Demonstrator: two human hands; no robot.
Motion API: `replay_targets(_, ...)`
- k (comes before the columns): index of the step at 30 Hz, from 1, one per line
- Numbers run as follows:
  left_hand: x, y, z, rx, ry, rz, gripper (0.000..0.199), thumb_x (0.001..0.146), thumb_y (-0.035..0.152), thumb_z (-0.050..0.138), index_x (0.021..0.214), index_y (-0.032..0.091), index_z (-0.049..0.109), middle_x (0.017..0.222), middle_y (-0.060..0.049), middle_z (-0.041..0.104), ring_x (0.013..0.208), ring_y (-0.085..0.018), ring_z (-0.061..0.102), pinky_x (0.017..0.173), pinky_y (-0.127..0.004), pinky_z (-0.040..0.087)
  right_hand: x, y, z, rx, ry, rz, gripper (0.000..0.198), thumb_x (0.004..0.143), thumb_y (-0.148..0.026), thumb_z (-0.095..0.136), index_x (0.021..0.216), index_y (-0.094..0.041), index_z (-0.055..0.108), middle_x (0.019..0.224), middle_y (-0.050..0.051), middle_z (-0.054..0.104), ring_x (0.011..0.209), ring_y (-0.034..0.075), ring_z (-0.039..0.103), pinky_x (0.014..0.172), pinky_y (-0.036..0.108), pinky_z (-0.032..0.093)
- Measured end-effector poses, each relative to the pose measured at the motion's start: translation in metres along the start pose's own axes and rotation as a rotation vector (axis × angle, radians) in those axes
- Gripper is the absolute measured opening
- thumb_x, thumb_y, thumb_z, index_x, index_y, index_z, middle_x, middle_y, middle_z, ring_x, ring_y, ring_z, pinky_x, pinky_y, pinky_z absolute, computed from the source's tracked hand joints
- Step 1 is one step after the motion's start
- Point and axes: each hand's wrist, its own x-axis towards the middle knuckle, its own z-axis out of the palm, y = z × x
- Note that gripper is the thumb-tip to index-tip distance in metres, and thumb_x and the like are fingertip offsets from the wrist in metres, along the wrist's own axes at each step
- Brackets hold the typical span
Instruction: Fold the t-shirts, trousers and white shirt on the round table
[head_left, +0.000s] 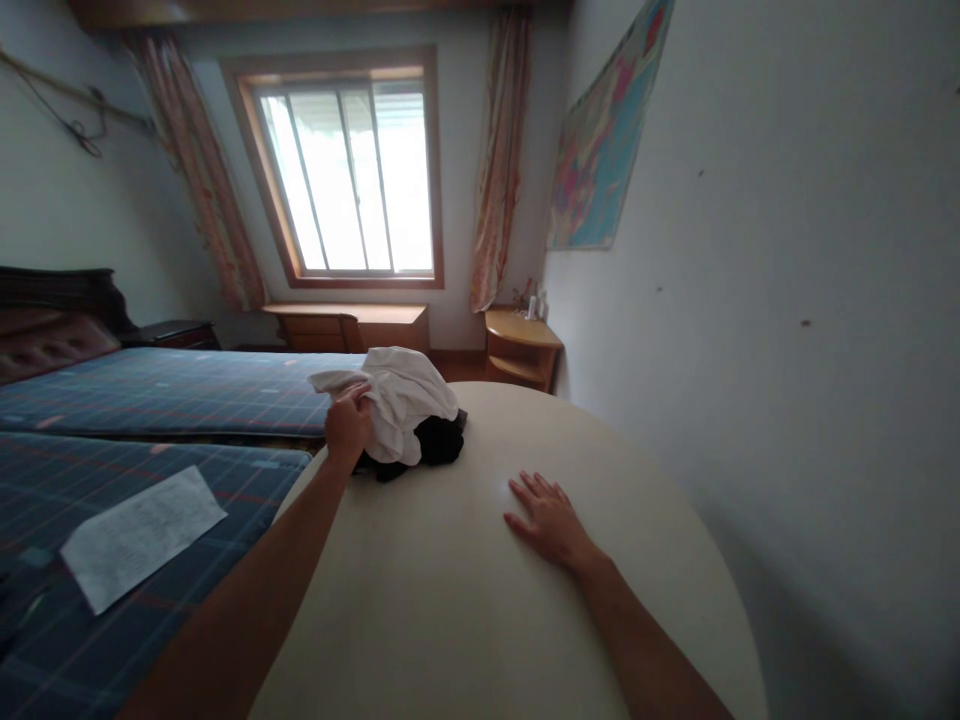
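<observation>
My left hand (348,425) is closed on a crumpled white cloth (405,390), perhaps a garment, at the far left part of the round table (450,600). Under and beside the cloth lies a bunched black cloth (441,441), with a small dark edge of something showing behind it. The white cloth covers part of the black one. My right hand (550,520) lies palm down on the pale tabletop, fingers stretched out and holding nothing. It rests to the right of the cloths, apart from them.
Left of the table are two mattresses (247,500) with blue plaid covers, and a sheet of paper (142,540) lies on the nearer one. A corner shelf (521,330) stands beyond the table. The wall (825,400) runs close along the right.
</observation>
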Motion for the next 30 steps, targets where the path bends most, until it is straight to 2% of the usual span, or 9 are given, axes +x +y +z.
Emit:
replay_targets(5,0.001,0.034,-0.011,-0.214,0.097,0.155,0.039,0.09,0.019,0.039,0.116,0.016,0.069,0.128,-0.007,0.067,0.123,-0.019,0.059,0.111,-0.035,0.041,-0.001,-0.001,-0.001,0.003,-0.001,0.001,0.069,0.091,-0.059,0.045,0.15,-0.024,0.04,0.16,0.008,0.029,0.149,0.028,0.02,0.12,0.049,0.01)
replay_targets(9,-0.016,0.08,-0.018,-0.352,0.059,0.264,0.039,0.09,0.017,0.04,0.117,0.018,0.068,0.13,-0.005,0.066,0.124,-0.019,0.058,0.113,-0.038,0.04,0.0,0.002,0.001,0.024,0.016,-0.011,0.07,0.091,-0.06,0.046,0.15,-0.023,0.041,0.159,0.009,0.031,0.148,0.029,0.022,0.12,0.05,0.012)
replay_targets(14,-0.065,0.122,-0.012,-0.438,-0.255,0.45,0.04,0.091,0.015,0.042,0.122,0.021,0.067,0.133,-0.004,0.064,0.125,-0.019,0.058,0.112,-0.039,0.042,0.001,0.009,0.002,0.162,0.175,-0.052,0.079,0.09,-0.063,0.048,0.154,-0.022,0.028,0.157,0.012,0.036,0.144,0.028,0.032,0.119,0.052,0.019)
replay_targets(19,-0.127,0.131,0.005,-0.429,-0.672,0.679,0.043,0.09,0.011,0.042,0.121,0.026,0.067,0.131,-0.001,0.066,0.12,-0.017,0.061,0.106,-0.034,0.047,-0.003,0.006,-0.002,0.323,0.32,-0.24,0.101,0.082,-0.064,0.062,0.158,-0.021,0.012,0.16,0.014,0.027,0.145,0.028,0.03,0.118,0.047,0.027)
replay_targets(21,-0.146,0.129,0.01,-0.434,-0.81,0.747,0.043,0.088,0.01,0.044,0.12,0.027,0.067,0.128,-0.001,0.067,0.116,-0.017,0.063,0.103,-0.032,0.049,-0.003,0.002,-0.003,0.333,0.304,-0.324,0.091,0.082,-0.06,0.063,0.156,-0.021,0.025,0.157,0.012,0.034,0.144,0.027,0.032,0.118,0.045,0.029)
replay_targets(23,-0.156,0.124,0.011,-0.435,-0.873,0.775,0.043,0.086,0.012,0.047,0.123,0.027,0.065,0.125,-0.002,0.069,0.111,-0.018,0.065,0.1,-0.032,0.049,-0.001,-0.002,-0.005,0.314,0.23,-0.411,0.063,0.088,-0.053,0.058,0.143,-0.023,0.049,0.145,0.009,0.052,0.141,0.025,0.039,0.119,0.045,0.027)
replay_targets(26,-0.159,0.11,0.012,-0.399,-0.789,0.725,0.045,0.085,0.018,0.052,0.128,0.026,0.06,0.123,-0.004,0.069,0.111,-0.02,0.064,0.102,-0.035,0.048,0.0,-0.003,-0.008,0.347,0.163,-0.426,0.036,0.093,-0.045,0.051,0.118,-0.025,0.069,0.125,0.006,0.067,0.136,0.025,0.045,0.119,0.045,0.026)
replay_targets(28,-0.156,0.096,0.013,-0.336,-0.656,0.662,0.043,0.088,0.024,0.05,0.13,0.026,0.057,0.129,-0.006,0.065,0.12,-0.022,0.058,0.107,-0.039,0.043,0.0,-0.001,-0.01,0.461,0.219,-0.364,0.038,0.091,-0.046,0.051,0.116,-0.023,0.068,0.125,0.008,0.067,0.134,0.027,0.046,0.114,0.044,0.033)
replay_targets(30,-0.15,0.079,0.017,-0.221,-0.522,0.581,0.044,0.092,0.03,0.048,0.135,0.024,0.054,0.142,-0.008,0.055,0.134,-0.025,0.046,0.114,-0.043,0.035,-0.001,0.004,-0.012,0.619,0.303,-0.281,0.041,0.089,-0.047,0.053,0.116,-0.02,0.066,0.12,0.011,0.068,0.121,0.028,0.056,0.103,0.041,0.044)
